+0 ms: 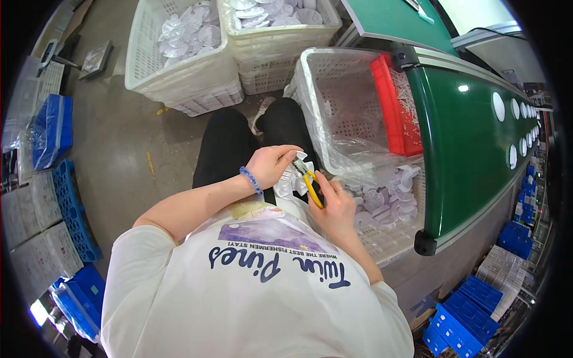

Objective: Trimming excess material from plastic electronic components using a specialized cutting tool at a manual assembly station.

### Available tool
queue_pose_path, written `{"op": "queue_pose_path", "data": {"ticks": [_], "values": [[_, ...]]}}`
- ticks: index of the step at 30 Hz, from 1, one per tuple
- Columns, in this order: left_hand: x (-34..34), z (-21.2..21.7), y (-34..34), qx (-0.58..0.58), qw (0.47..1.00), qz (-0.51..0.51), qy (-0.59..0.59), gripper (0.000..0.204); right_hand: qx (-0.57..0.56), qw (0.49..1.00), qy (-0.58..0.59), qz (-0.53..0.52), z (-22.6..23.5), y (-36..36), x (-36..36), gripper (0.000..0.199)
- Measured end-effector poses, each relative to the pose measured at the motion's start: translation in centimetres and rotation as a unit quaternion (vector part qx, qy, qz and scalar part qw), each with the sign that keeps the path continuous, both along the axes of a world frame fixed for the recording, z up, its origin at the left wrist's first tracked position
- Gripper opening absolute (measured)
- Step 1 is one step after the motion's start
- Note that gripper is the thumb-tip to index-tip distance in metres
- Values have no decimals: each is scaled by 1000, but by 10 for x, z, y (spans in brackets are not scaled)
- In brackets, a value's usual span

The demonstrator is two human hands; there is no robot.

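Observation:
Over my lap, my right hand (pixel 334 206) is closed round a pair of yellow-handled side cutters (pixel 313 191). Their dark jaws point up and left, against a small white plastic piece (pixel 302 156). My left hand (pixel 270 167), with a blue bead bracelet at the wrist, pinches that piece between thumb and fingers. Part of the piece is hidden behind the fingers. More white plastic pieces (pixel 286 184) lie on my lap just below both hands.
White crates (pixel 179 89) with round translucent plastic parts stand ahead. At my right, a plastic-lined crate (pixel 310 107) holds a red tray (pixel 391 113) of thin white sticks; loose parts (pixel 385 206) lie nearer. A green conveyor (pixel 471 155) carrying white discs borders the right.

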State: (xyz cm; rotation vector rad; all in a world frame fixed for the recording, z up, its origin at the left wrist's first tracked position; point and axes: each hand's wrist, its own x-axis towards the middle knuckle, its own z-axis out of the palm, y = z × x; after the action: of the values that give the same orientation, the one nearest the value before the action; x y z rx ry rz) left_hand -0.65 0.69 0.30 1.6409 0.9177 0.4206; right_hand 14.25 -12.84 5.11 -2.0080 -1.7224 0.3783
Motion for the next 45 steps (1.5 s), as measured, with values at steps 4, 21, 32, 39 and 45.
{"op": "queue_pose_path", "data": {"ticks": [4,21,32,39,45], "values": [[-12,-16,21,58,996,-17,69,24,-46,991,126,0,-1,-4,12,55],[-103,-87,163,-417,889,139,-129,26,-105,846,226,-471,-208,-191,114,37],[-67,-49,87,-358,917,172,45,20,-262,917,-89,-287,-295,-182,204,37],[-61,-39,81,-349,919,167,71,21,-355,905,-234,-16,-324,-164,224,33],[-58,-48,79,-359,917,165,64,21,-482,858,-178,-19,-309,-187,237,26]]}}
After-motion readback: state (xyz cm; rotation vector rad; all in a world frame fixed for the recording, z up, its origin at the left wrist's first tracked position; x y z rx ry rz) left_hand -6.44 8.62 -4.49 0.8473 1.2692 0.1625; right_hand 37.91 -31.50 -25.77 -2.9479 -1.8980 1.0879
